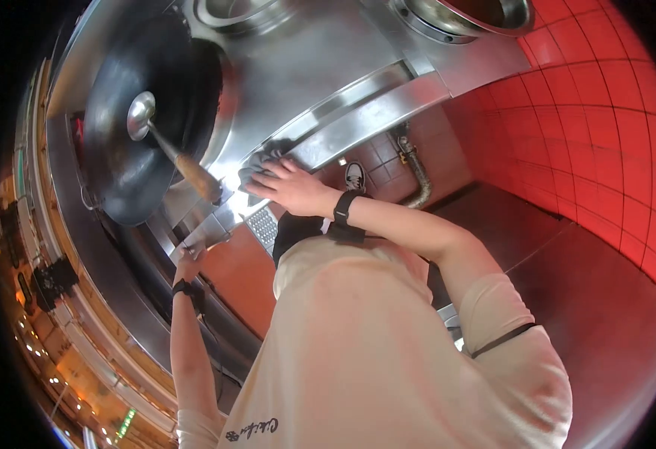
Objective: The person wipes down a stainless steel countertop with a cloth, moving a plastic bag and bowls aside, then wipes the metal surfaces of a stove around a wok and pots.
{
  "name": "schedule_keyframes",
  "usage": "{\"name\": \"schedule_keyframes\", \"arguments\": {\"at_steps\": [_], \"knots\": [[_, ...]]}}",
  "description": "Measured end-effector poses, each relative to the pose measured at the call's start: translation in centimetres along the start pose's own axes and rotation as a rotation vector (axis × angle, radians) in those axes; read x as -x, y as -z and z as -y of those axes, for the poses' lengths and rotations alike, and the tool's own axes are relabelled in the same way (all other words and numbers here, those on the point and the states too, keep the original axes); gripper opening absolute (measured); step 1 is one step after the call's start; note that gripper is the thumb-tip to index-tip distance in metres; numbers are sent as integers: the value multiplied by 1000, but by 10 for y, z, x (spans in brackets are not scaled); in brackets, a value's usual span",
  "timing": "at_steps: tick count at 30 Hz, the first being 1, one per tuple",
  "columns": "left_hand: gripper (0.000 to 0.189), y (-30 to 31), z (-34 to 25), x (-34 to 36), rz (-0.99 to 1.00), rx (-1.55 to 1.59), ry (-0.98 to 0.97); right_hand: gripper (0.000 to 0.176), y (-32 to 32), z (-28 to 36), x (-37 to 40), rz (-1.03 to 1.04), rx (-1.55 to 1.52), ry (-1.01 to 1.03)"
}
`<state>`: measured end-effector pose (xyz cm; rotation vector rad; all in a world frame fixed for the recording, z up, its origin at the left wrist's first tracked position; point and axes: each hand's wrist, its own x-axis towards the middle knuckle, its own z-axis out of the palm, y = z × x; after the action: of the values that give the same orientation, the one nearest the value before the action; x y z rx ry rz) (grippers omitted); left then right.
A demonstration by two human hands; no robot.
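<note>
My right hand point(294, 188) presses a dark grey cloth point(257, 166) against the front edge of the steel stove counter point(365, 112). Its fingers are spread over the cloth, which is bunched under and beyond them. On the left, my left hand point(189, 263) is at a corner of the steel edge, its fingers small in view and seemingly curled over the metal. A large black wok point(118, 168) sits beyond both hands. Across it lies a steel ladle point(142, 114), with its wooden handle pointing toward my right hand.
Steel pots point(242, 11) and a wide metal basin point(485, 15) stand at the back. Red tiled wall point(597, 135) closes the right side. Below the counter are a pipe point(418, 176) and a shoe point(354, 176). A perforated metal panel point(262, 227) lies near my waist.
</note>
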<state>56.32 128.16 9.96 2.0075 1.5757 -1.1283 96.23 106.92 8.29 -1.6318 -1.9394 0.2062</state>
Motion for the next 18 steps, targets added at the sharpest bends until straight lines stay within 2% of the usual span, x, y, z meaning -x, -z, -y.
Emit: {"name": "schedule_keyframes", "arguments": {"at_steps": [4,6,8,10,12,14,16,18], "knots": [[114,6,-1,-7,24,-48,-11,51,1,-14,29,-11,169,-94],[110,7,-1,-9,81,-101,1,48,34,-33,51,35,204,-185],[108,8,-8,-1,80,-65,10,49,67,-68,80,-22,295,-233],[106,6,-12,0,73,-26,21,59,105,-107,107,33,306,-289],[103,-1,-1,-3,33,24,-43,57,141,-138,122,123,372,-321],[104,-13,13,-13,-55,25,-112,55,168,-163,127,86,378,-423],[103,8,-15,14,25,53,-19,51,176,-192,136,-79,341,-522],[100,10,-23,23,2,62,-5,49,170,-195,134,-124,358,-531]]}}
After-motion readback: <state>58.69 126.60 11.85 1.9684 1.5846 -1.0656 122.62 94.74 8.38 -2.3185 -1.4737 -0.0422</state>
